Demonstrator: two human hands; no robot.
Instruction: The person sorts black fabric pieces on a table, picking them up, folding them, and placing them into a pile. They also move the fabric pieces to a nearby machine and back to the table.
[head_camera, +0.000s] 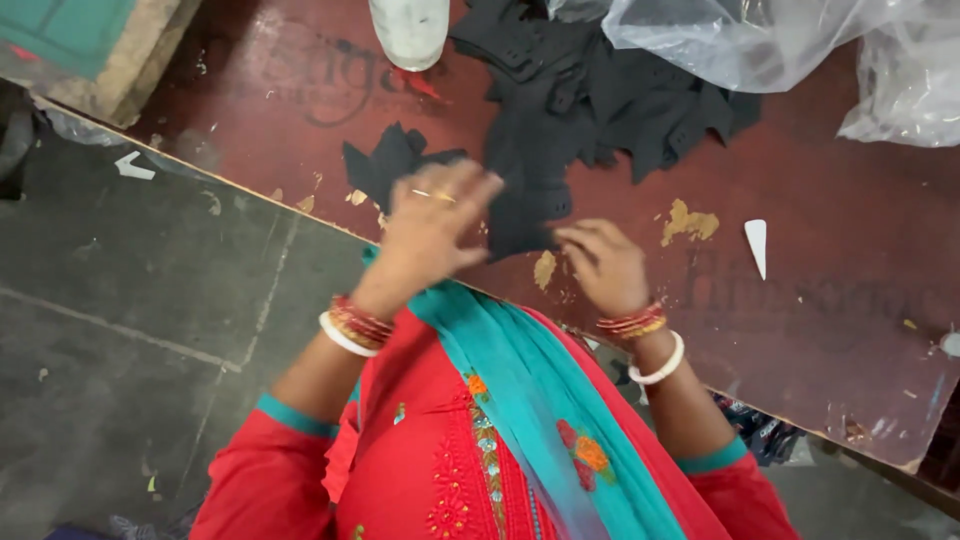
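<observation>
Black fabric pieces (540, 190) lie piled on the maroon bench (820, 290), just beside the clear plastic bag (790, 50). Left hand (435, 225) spread wide over them, blurred; right hand (600, 262) pinches one edge. Best to peel single layers, keeping the pile pressed flat.

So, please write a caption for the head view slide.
Both hands, left and right, handle black cloth pieces on a worn red-brown table.

Fabric pieces (600, 100) lie on the table (830, 270), beside a plastic bag (800, 50).
</observation>
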